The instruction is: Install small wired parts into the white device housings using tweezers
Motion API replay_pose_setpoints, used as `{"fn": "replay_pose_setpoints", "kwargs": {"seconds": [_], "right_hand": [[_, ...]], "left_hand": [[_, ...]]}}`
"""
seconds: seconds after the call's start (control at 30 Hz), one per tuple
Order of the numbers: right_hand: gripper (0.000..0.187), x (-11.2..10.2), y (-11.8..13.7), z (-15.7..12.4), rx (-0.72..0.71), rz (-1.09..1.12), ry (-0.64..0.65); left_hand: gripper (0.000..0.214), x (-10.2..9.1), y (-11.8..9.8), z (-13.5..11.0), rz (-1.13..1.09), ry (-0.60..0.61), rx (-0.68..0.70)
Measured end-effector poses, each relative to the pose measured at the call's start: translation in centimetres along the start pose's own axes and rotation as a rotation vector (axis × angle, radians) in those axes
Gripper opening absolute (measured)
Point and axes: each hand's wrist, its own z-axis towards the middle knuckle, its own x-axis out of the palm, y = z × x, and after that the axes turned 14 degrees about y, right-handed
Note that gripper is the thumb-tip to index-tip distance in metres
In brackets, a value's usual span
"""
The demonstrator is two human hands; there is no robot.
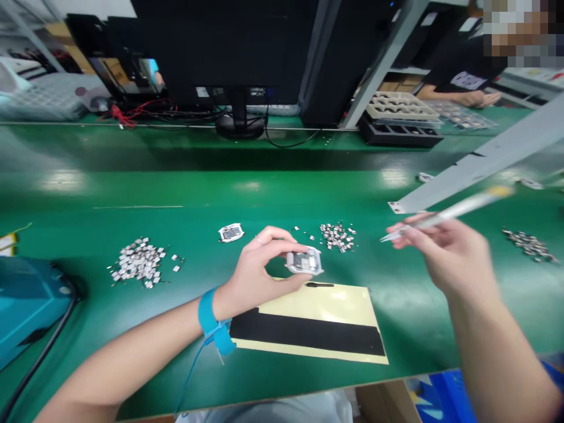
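From the head camera, my left hand [259,267] pinches the board [304,261] by its edges, just above the yellow sheet [328,305]. My right hand [449,255] grips the tweezers [445,214], tips near the chip pile [337,235]. I'd hold the board level and squeeze the tweezers lightly.

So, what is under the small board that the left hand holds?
Below the small board, held by the left hand, lies a yellow sheet with a black band and a thin black strip. The hand covers the sheet's upper left corner.
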Motion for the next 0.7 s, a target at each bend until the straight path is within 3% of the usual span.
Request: {"fn": "replay_pose_setpoints", "kwargs": {"seconds": [0.07,0.13,0.23,0.3,0.33,0.5,0.7], "right_hand": [[0.016,1.5,4.3,-1.4,-0.123,0.288,-0.155],[0.012,2.8,7.9,-2.8,-0.169,0.386,-0.173],[0.013,4.0,10.5,-3.5,-0.423,0.353,0.217],[0.017,4.1,10.9,-3.2,-0.551,0.288,0.404],[0.018,4.0,10.9,-3.0,-0.582,0.270,0.433],[0.021,3.6,11.2,-2.9,-0.590,0.252,0.461],[0.035,4.2,10.9,-3.9,-0.632,0.311,0.448]], "left_hand": [[0.038,-0.3,-1.1,0.0,-0.009,-0.025,0.014],[0.046,-0.7,-2.0,-0.1,0.017,-0.067,0.025],[0.047,-1.5,-3.3,-0.4,0.074,-0.120,0.059],[0.045,-2.0,-4.0,-0.5,0.098,-0.141,0.094],[0.044,-2.2,-4.3,-0.6,0.102,-0.149,0.116],[0.044,-2.4,-5.3,-0.7,0.128,-0.167,0.209],[0.064,-1.8,-5.0,-1.2,-0.004,-0.229,0.168]]}}
